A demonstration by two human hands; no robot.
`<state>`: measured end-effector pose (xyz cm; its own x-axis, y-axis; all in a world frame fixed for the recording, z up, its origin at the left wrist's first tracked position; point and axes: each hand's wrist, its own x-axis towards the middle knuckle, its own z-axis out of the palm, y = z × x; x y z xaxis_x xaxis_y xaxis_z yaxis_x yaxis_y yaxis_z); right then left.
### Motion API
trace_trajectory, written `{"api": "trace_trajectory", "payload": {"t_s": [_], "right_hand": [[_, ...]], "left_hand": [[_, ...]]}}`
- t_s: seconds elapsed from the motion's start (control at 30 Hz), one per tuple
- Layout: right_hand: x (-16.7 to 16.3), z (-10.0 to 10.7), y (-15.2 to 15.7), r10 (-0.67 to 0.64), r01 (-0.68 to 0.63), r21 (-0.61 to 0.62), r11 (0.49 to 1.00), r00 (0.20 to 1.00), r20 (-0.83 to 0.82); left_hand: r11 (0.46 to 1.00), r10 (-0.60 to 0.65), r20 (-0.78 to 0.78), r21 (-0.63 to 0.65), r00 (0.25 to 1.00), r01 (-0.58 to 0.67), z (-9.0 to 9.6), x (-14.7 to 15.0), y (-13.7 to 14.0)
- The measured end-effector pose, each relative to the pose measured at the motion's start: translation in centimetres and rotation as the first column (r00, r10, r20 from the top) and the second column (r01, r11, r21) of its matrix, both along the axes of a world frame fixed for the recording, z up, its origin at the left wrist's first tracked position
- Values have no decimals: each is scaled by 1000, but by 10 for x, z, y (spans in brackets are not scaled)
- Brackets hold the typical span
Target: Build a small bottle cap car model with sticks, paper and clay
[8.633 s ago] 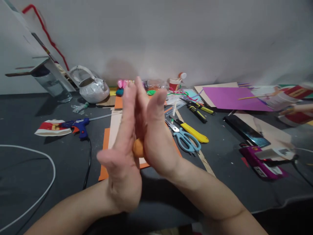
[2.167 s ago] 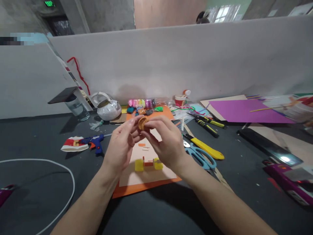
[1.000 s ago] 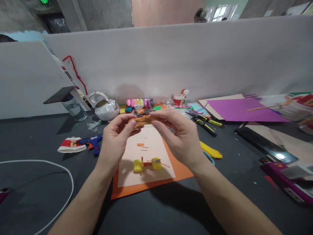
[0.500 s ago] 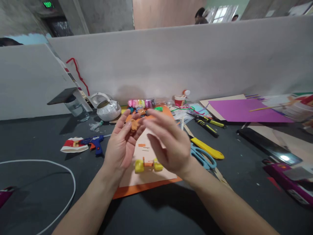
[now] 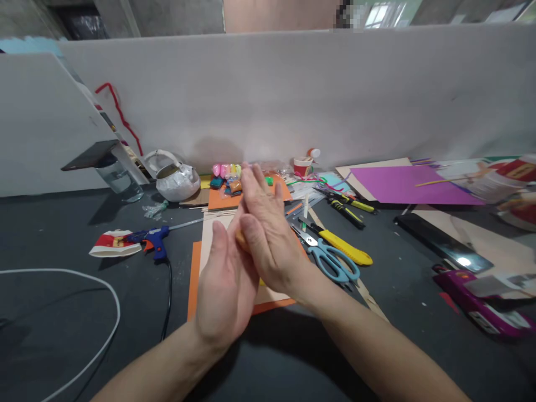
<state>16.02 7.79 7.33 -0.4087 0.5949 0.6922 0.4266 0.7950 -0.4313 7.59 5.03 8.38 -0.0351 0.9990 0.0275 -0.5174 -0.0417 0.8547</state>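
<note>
My left hand [image 5: 224,290] and my right hand [image 5: 274,245] are pressed palm to palm over the middle of the work area. A lump of orange modelling clay [image 5: 242,239] lies between the palms, only a small part of it showing. The fingers of both hands stretch away from me, the right ones covering most of the left. Beneath them is a cream sheet [image 5: 206,245] on an orange sheet [image 5: 194,279]. A bit of a yellow piece [image 5: 262,282] peeks out under my right hand. Packs of coloured clay [image 5: 224,170] rest behind my fingertips.
On the left lie a blue glue gun [image 5: 157,243] and a white cable [image 5: 113,296]; a silver pot-like object [image 5: 178,184] stands behind. To the right are blue-handled scissors [image 5: 335,262], a yellow cutter [image 5: 345,247], pliers [image 5: 345,212], a phone [image 5: 444,240] and purple paper [image 5: 410,184]. A white partition [image 5: 268,95] closes the back.
My right hand has come down onto the left, and the palms now enclose the orange clay that was visible at the left fingers. The view has shifted slightly.
</note>
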Motion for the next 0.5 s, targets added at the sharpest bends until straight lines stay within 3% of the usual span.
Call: {"api": "trace_trajectory", "payload": {"t_s": [0.07,0.17,0.23,0.33,0.4,0.5], "right_hand": [[3,1,-4,34,-34,4,999,999,6],[1,3,-10,254,-250,-56,967,965,69],[-1,3,-7,217,-218,-160,963,976,-21],[-2,2,-4,58,-97,-250,963,985,-160],[-2,2,-10,182,-210,-252,945,975,-130],[-2,8,-21,406,-419,-274,866,908,-106]], "left_hand": [[999,-3,110,-35,994,7,2,-3,0],[992,109,175,44,979,-118,-2,-2,-2],[981,126,202,118,971,-152,-6,4,-7],[999,12,157,35,987,-17,-4,8,-11],[987,149,107,43,983,-155,1,5,-10],[970,240,21,28,971,-241,4,7,-12]]}}
